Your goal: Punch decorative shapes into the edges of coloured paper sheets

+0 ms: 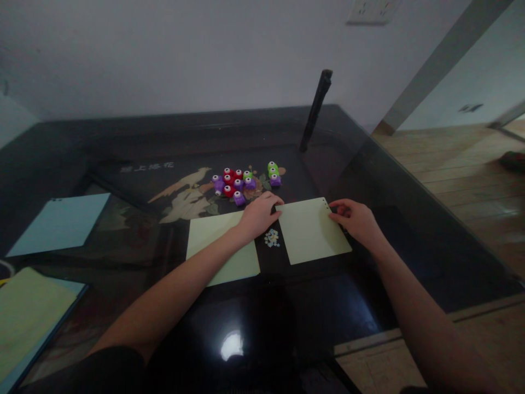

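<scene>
A pale yellow-green sheet of paper (pixel 314 232) lies on the dark table, with small dark marks at its far right corner. At its far left corner are the curled fingers of my left hand (pixel 259 213), closed on the edge. My right hand (pixel 357 221) pinches the sheet's right edge near the marked corner. Under my left forearm is a second pale yellow-green sheet (pixel 241 261), partly hidden by the arm. Between the two sheets sits a small pile of tiny pale blue and yellow pieces (pixel 271 238).
Several red, purple and green toys with eye-like tops (pixel 233 183) stand beyond my hands, beside a smaller green and purple group (pixel 274 174). A black upright post (pixel 315 112) rises at the back. Leftward lie a blue sheet (pixel 61 224) and stacked papers (pixel 35 312).
</scene>
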The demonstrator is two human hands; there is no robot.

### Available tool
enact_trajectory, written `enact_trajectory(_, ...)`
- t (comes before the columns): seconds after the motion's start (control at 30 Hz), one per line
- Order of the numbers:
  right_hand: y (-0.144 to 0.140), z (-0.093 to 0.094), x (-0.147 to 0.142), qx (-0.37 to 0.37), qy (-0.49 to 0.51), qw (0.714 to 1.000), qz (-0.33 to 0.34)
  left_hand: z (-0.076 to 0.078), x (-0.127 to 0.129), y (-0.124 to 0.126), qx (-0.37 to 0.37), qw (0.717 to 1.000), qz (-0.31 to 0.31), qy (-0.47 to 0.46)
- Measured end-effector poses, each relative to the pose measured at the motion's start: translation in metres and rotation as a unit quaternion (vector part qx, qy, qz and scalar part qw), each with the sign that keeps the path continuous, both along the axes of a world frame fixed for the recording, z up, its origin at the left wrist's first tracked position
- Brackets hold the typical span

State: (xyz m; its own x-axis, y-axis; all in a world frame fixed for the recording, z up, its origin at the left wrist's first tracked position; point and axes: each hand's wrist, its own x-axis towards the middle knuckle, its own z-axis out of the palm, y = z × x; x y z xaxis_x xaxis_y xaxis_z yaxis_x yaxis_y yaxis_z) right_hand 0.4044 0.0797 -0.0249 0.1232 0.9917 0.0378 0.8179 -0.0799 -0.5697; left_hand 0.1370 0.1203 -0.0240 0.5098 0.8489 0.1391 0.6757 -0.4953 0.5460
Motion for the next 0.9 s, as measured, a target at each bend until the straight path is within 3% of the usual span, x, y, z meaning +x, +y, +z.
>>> enact_trajectory(0.53, 0.002, -0.004, 0.0, 0.017, -0.007, 1.0, 0.001, 0.004, -0.001, -0.003, 0.007, 1.0, -0.008, 0.008)
enact_trajectory(0.63, 0.002, -0.003, 0.002, 0.007, 0.011, 1.0, -0.001, 0.017, 0.0, -0.009, 0.04, 0.999, -0.014, 0.033)
enact_trajectory(0.73, 0.003, 0.0, 0.004, 0.025, 0.014, 1.0, -0.013, 0.039, 0.004, -0.021, 0.089, 0.994, -0.032, 0.061)
enact_trajectory(0.83, 0.003, 0.004, 0.004, 0.062, 0.021, 0.998, -0.019, 0.059, 0.004, -0.035, 0.08, 0.992, -0.087, 0.048)
enact_trajectory(0.9, 0.0, 0.008, 0.001, 0.08, 0.036, 0.996, -0.005, 0.063, -0.008, -0.043, 0.062, 0.991, -0.114, 0.032)
